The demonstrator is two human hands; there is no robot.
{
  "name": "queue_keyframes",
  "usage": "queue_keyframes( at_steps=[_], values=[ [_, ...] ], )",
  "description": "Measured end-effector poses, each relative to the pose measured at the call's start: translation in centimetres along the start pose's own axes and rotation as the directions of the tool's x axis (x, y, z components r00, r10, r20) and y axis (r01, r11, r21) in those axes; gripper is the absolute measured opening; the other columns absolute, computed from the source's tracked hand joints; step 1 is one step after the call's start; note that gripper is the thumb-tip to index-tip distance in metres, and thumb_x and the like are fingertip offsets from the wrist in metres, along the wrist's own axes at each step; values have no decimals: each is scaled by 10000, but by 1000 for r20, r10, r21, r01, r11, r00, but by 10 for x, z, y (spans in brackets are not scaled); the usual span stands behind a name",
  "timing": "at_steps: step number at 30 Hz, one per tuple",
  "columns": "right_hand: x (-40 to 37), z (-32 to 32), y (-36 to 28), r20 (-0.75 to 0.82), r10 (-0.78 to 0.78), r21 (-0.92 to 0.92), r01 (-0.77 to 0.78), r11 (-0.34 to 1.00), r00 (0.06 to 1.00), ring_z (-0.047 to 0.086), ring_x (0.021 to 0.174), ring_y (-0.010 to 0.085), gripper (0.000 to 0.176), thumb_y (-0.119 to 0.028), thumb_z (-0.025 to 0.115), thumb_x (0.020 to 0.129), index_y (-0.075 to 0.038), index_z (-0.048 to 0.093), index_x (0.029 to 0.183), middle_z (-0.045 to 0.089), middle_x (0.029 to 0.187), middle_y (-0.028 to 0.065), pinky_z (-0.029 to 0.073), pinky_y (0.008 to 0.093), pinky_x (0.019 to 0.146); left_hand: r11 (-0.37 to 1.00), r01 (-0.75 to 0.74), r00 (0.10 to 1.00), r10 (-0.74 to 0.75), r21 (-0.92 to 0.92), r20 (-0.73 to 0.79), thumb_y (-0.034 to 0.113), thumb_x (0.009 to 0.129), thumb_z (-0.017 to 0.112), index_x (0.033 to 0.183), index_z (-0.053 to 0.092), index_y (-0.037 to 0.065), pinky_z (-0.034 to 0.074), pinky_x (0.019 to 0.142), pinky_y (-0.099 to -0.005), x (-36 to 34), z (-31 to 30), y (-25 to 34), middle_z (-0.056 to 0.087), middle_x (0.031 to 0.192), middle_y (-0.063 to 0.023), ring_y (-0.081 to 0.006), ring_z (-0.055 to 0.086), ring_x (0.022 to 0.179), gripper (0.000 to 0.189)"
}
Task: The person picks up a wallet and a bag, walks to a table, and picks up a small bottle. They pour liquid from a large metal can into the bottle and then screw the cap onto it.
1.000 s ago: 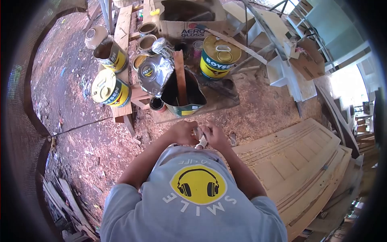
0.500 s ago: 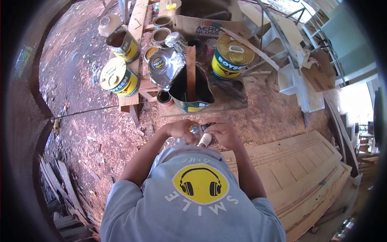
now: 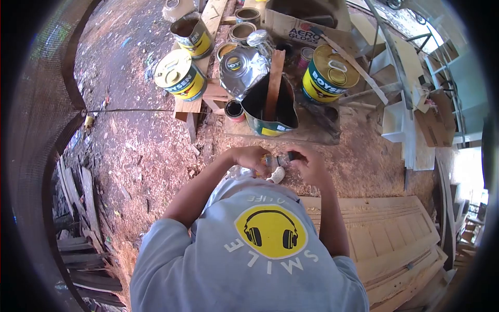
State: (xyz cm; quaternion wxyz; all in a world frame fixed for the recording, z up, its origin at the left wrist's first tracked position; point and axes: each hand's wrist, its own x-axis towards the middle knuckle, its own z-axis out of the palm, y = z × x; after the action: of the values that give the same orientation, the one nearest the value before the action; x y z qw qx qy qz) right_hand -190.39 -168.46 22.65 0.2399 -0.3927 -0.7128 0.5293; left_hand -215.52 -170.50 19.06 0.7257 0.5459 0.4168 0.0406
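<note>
In front of my waist, my left hand [image 3: 250, 157] is closed around a small clear bottle [image 3: 280, 159] with a yellowish label. The bottle lies tilted, its top toward the right. My right hand [image 3: 310, 165] pinches the dark cap [image 3: 292, 155] at that end; whether cap and neck are joined I cannot make out. Just below the bottle is a whitish rounded thing [image 3: 277, 174], partly hidden by my shirt and hand. Beyond my hands stands a cut-open paint can [image 3: 270, 129] with a wooden stick [image 3: 274, 86] in it.
A foil-covered can [image 3: 244, 67] and several smaller cans stand behind the cut-open one. Boysen paint cans are at left [image 3: 182, 78] and right [image 3: 327, 78]. A carved wooden door panel [image 3: 379, 223] lies at my right. Wood shavings cover the ground [image 3: 140, 151].
The view has shifted, so the surroundings sit further right and slightly higher or lower in places. My right hand has drawn slightly away from my left, showing more of the clear bottle.
</note>
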Motion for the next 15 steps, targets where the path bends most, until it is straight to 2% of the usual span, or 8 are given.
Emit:
queue_keyframes(
  at_steps=[2,3,6,10,12,13,14,15],
  values=[
    [1,-10,8,6,87,3,-87,996,996,630,829,154,347,40,654,820,-39,638,1157,661,1004,92,503,277,761,1000,-7,1000,7,-25,-21,239,679,833,1016,642,8,548,697,-319,0,0,-4,696,883,-84,-182,676,763,451],
    [3,-15,8,-28,91,-7,-92,996,995,614,814,130,350,15,679,811,-46,637,1153,642,945,64,499,263,745,999,-17,999,15,-41,-45,238,682,832,1042,638,6,553,701,-321,-2,0,-6,696,888,-86,-185,680,767,470],
    [10,-23,31,-264,134,-160,-180,970,955,603,766,145,361,-46,725,784,-63,640,1134,640,901,67,491,286,695,996,-20,991,8,-91,-134,231,680,844,1126,620,3,556,759,-319,-8,-1,-13,698,948,-120,-198,686,841,550],
    [31,-36,95,-328,106,-332,-219,918,939,616,774,240,326,-98,720,802,-65,642,1116,618,911,117,505,349,704,1000,-15,926,24,27,-377,293,685,856,1230,576,-23,529,894,-370,-49,3,-18,689,1091,-176,-241,659,1025,690],
    [42,-43,93,-313,119,-427,-251,869,942,620,814,311,310,-108,703,815,-65,636,1115,602,944,150,513,399,724,975,-10,851,-109,-223,-513,401,716,830,1231,588,-36,482,980,-428,-75,2,-124,659,1188,-197,-282,619,1120,717],
    [45,-44,95,-293,93,-490,-233,840,952,613,845,335,317,-104,697,816,-69,629,1123,593,967,160,511,418,740,846,505,613,-492,-172,-618,455,748,788,1212,630,27,485,974,-436,-108,21,-136,658,1197,-186,-299,622,1119,651],
    [49,-43,98,-273,64,-552,-211,807,960,606,876,360,323,-101,691,817,-73,623,1131,585,991,171,508,438,756,452,860,243,-770,-236,-590,510,779,747,1193,672,90,489,968,-443,-141,39,-145,656,1206,-175,-316,625,1117,594],
    [54,-44,102,-256,31,-611,-186,769,966,600,908,385,330,-98,685,817,-78,616,1139,576,1014,182,506,457,772,265,923,59,-814,-279,-577,497,780,745,1189,675,93,493,955,-444,-184,61,-208,660,1196,-175,-316,629,1107,579]
  ],
)
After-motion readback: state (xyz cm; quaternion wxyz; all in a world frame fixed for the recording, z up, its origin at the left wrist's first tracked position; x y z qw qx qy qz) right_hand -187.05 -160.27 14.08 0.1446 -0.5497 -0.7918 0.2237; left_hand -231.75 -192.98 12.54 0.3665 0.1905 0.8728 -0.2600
